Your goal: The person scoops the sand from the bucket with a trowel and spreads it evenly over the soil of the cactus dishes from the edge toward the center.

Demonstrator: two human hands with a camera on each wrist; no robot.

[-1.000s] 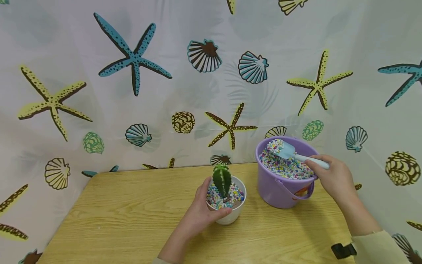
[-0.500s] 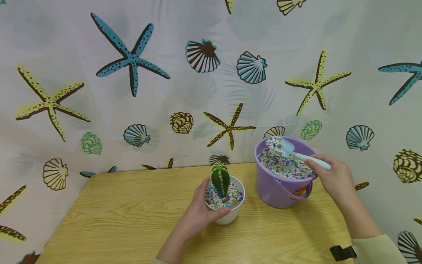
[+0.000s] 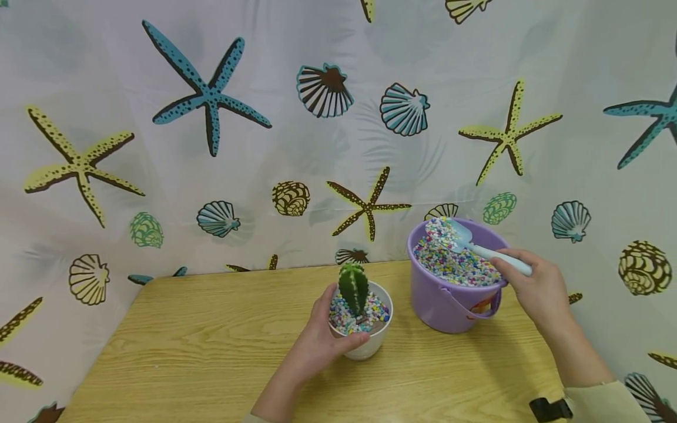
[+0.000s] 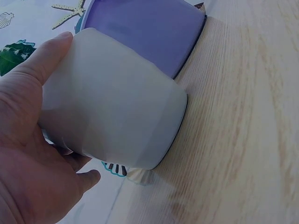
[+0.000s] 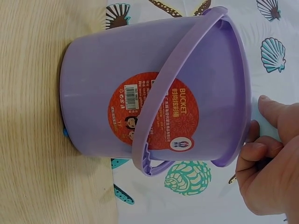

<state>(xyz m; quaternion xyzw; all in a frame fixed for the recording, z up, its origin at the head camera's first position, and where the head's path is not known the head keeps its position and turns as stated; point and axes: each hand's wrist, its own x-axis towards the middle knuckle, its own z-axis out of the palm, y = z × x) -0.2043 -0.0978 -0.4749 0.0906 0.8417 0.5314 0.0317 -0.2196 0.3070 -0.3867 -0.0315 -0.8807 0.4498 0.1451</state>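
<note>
One hand braces the pot, the other balances a heaped scoop

From where I stand, the left hand [image 3: 317, 343] is spread in a wide curve round the side of the white pot [image 3: 368, 349], thumb on the near side just under the rim. The pot stands upright on the wooden table [image 3: 211, 329], to the left of the purple bucket [image 3: 436, 305] and a little nearer the person. I take that hold as bracing: a light pot with a tall cactus [image 3: 353, 288] in it could tip if knocked. Coloured beads lie round the cactus, with a brownish patch showing through at the near right.

The right hand [image 3: 539, 288] has its fingers closed on the handle of a pale blue scoop [image 3: 462, 236]. The scoop's blade, piled with beads [image 3: 443, 231], is over the bucket's mouth, towards its far left; probably it is kept there so that any strays drop back among the beads below. I can't tell whether the hand touches the rim.

The bucket's carrying handle [image 5: 163, 86] hangs down across the red label [image 5: 180, 121], which leaves the mouth unobstructed. Having bucket and pot near each other seems sensible, since a loaded scoop could easily spill over a longer carry.
</note>
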